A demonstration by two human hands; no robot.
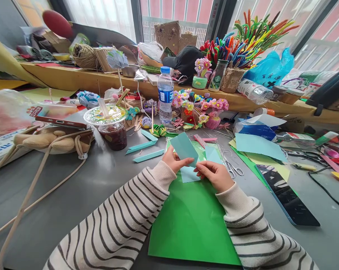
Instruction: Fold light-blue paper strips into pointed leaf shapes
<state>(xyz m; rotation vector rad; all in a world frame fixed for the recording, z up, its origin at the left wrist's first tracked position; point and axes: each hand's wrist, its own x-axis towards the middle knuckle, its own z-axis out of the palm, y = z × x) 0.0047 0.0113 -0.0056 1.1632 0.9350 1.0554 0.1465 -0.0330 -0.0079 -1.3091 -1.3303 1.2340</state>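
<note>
A small teal paper piece is raised over the table, gripped by my left hand with the thumb across its lower part. My right hand pinches at the paper's lower right corner, thumb and fingertips together. Under both hands lies a green sheet with a glossy surface. On it rest another light blue paper piece, just below the held one, and a further blue piece behind my right hand. Scissors lie to the right of that hand.
Folded teal strips lie to the left, near a lidded drink cup. A water bottle stands behind the hands by craft flowers. A phone and stacked coloured paper are on the right.
</note>
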